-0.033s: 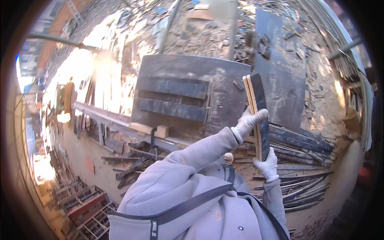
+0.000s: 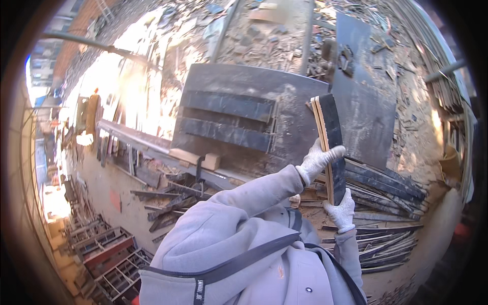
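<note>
Both my hands wear white work gloves. A short stack of plywood strips (image 2: 334, 124), black-faced with pale layered edges, stands nearly lengthwise in front of me. My left hand (image 2: 317, 161) is closed round its middle, thumb across the black face. Lower down, my right hand (image 2: 340, 212) grips the near end. Beyond the strips lies a dark, dusty board (image 2: 297, 119). On it rest a far black strip (image 2: 229, 105) and a nearer black strip (image 2: 226, 133), roughly parallel.
Stacked dark strips (image 2: 384, 183) lie to the right of my hands, with more piled nearer me. Wood blocks (image 2: 210, 161) sit on a beam along the board's near edge. Another dark panel (image 2: 363, 101) lies at far right. Scrap wood (image 2: 175, 203) clutters the left, and rubble covers the ground beyond.
The surroundings have shifted slightly rightward in the picture. Both hands keep the same hold on the strips, which have barely moved.
</note>
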A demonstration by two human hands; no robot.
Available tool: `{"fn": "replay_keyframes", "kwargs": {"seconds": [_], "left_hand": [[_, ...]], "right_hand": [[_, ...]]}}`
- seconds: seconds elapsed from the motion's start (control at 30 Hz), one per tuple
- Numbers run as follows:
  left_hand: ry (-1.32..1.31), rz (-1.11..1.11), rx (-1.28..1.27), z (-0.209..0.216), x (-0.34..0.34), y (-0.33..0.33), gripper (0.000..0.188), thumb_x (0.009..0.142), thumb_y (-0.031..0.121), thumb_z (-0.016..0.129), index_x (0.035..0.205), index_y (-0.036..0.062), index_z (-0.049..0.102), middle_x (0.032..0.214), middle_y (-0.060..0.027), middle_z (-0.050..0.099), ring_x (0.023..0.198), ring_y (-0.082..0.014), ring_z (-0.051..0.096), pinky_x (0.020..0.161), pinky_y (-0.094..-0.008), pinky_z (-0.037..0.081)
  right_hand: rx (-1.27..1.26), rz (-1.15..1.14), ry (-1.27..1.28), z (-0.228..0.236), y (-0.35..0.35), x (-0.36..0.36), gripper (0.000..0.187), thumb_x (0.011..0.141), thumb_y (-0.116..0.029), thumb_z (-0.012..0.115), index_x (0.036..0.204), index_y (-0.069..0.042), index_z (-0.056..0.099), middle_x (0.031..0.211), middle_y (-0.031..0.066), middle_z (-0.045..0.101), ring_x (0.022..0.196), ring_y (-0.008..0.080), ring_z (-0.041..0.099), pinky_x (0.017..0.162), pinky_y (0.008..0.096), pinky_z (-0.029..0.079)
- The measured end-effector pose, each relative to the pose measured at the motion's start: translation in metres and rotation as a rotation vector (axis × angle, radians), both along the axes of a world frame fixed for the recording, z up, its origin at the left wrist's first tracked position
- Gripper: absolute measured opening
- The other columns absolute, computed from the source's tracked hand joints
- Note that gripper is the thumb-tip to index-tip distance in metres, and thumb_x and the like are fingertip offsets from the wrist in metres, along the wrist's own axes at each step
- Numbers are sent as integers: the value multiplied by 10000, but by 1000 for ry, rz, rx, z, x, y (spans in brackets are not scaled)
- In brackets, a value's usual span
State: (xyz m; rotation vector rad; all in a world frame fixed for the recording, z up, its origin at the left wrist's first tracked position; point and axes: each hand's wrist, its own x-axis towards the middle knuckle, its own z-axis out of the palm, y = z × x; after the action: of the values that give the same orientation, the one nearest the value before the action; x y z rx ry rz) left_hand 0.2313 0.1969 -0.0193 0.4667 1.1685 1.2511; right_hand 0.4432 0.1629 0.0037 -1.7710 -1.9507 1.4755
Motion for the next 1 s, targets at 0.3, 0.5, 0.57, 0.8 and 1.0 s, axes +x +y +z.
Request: {"fn": "replay_keyframes", "kwargs": {"seconds": [0.3, 0.5, 0.57, 0.8, 1.0], "left_hand": [[-178, 957, -498, -58, -150, -187, 782, 899, 654, 732, 1241, -18, 524, 1252, -164, 588, 1169, -333, 611, 1007, -477, 543], [-533, 1020, -150, -142, -225, -146, 818, 884, 613, 763, 1489, 124, 510, 1468, -131, 559, 1337, -381, 521, 1088, -662, 432], [-490, 1080, -278, -132, -227, -124, 565, 920, 580, 727, 1336, 209, 636, 1337, -68, 669, 1221, -373, 601, 1039, -700, 434], [-381, 1067, -331, -189, -274, -129, 599, 915, 553, 744, 1388, 217, 595, 1382, -105, 634, 1273, -400, 566, 1036, -753, 412], [-413, 961, -258, -146, -314, -77, 826, 913, 551, 763, 1534, 100, 459, 1524, -148, 505, 1365, -386, 485, 1112, -650, 417]], "right_hand": [[477, 488, -158, -47, -23, 25, 553, 640, -226, 850, 1129, -111, 618, 969, 149, 651, 916, 390, 669, 794, 494, 553], [469, 721, -319, -63, -8, 48, 574, 627, -264, 861, 1107, -104, 592, 950, 137, 635, 889, 369, 666, 777, 495, 554], [440, 711, -334, -67, -10, 41, 543, 643, -264, 853, 1093, -103, 595, 942, 140, 640, 889, 373, 670, 777, 498, 557], [421, 833, -360, -84, 6, -10, 547, 671, -284, 840, 1119, -97, 589, 974, 147, 649, 923, 362, 679, 794, 501, 556], [412, 977, -393, -109, 23, -75, 622, 662, -321, 863, 1155, -86, 566, 1037, 132, 630, 999, 337, 652, 837, 482, 525]]}}
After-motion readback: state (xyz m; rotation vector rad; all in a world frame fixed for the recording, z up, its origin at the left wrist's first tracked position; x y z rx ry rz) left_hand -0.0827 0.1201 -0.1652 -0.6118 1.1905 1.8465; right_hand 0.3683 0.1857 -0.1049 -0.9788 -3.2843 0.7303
